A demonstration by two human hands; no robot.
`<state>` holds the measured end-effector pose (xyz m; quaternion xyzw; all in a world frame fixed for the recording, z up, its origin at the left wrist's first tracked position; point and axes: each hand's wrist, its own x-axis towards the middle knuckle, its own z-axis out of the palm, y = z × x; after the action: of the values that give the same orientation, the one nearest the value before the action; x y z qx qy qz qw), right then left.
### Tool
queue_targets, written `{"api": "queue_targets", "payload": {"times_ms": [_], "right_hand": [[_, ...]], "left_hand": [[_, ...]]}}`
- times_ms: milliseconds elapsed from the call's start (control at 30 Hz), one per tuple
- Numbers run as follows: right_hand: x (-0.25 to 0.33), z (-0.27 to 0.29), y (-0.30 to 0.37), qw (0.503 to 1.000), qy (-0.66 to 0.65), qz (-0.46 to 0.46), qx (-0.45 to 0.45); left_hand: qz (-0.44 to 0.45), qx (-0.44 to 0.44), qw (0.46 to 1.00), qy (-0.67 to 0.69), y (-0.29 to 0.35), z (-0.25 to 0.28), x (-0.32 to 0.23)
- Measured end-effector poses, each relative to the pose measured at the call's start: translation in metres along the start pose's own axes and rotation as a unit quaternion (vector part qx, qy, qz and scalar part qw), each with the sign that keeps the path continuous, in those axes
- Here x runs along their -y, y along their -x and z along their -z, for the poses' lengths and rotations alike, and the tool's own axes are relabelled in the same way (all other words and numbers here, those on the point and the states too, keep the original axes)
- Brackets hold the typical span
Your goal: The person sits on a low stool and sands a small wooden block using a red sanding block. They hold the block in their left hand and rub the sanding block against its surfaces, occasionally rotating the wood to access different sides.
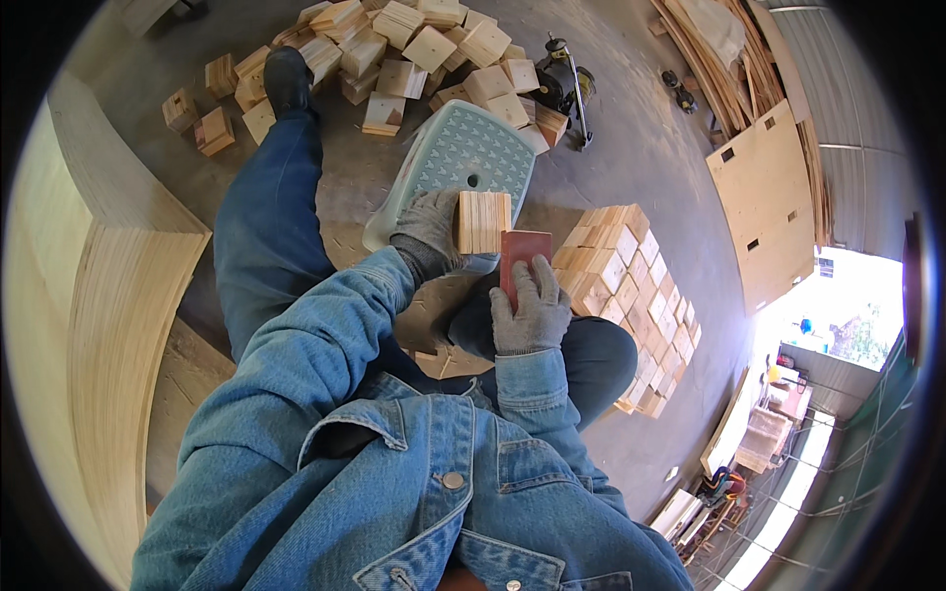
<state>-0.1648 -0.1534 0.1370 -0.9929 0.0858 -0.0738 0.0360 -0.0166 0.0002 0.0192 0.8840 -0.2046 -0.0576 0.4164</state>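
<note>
My left hand [431,226], in a grey glove, grips a square plywood block [483,222] held upright above my lap. My right hand [530,310], also gloved, holds a reddish-brown sheet of sandpaper [522,249] just below and to the right of the block. The paper's top edge reaches the block's lower right corner. Both denim sleeves come up from the lower edge.
A pale green plastic stool [463,158] lies just beyond the block. Loose wooden blocks [394,49] are heaped on the concrete floor ahead, next to a power tool [564,84]. Neatly stacked blocks [636,295] sit to my right. A large curved plywood piece [89,295] stands at left.
</note>
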Motion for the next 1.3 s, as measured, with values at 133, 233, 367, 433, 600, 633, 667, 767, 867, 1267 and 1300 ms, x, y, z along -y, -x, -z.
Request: {"api": "queue_targets", "payload": {"times_ms": [133,233,367,433,600,633,667,767,867,1267,1300], "right_hand": [[-0.002,-0.005,-0.026,1.0,0.002,0.018,-0.008],[0.008,-0.013,-0.076,0.999,0.028,0.017,0.003],[0.019,-0.021,-0.139,0.998,0.043,-0.008,0.036],[0.017,-0.024,-0.144,0.999,0.04,-0.001,0.027],[0.003,-0.031,-0.093,1.0,-0.008,0.015,-0.01],[0.0,-0.028,-0.074,0.999,-0.027,0.026,-0.02],[-0.002,-0.026,-0.054,0.998,-0.047,0.035,-0.032],[-0.001,-0.012,-0.005,0.997,-0.064,0.037,-0.031],[-0.006,-0.007,0.007,0.996,-0.073,0.038,-0.025],[-0.011,-0.034,-0.143,0.998,-0.062,-0.023,0.001],[-0.015,-0.034,-0.147,0.998,-0.061,-0.024,0.008]], "left_hand": [[0.042,0.043,0.998,0.005,-0.003,0.006,-0.005],[0.032,0.052,0.998,0.018,-0.002,0.012,-0.005],[0.041,0.054,0.998,0.016,-0.003,0.008,-0.006],[0.034,0.05,0.998,0.0,-0.004,0.005,-0.002],[0.039,0.067,0.997,0.015,-0.003,0.001,0.003],[0.042,0.079,0.995,0.035,-0.006,0.001,0.002],[0.042,0.077,0.996,0.032,-0.006,0.001,0.001],[0.037,0.054,0.998,0.018,-0.004,0.005,-0.001],[0.005,0.005,1.0,-0.003,-0.001,0.003,-0.004],[0.05,0.062,0.997,0.02,-0.003,0.006,-0.005],[0.036,0.043,0.998,0.022,-0.003,0.004,-0.006]]}}
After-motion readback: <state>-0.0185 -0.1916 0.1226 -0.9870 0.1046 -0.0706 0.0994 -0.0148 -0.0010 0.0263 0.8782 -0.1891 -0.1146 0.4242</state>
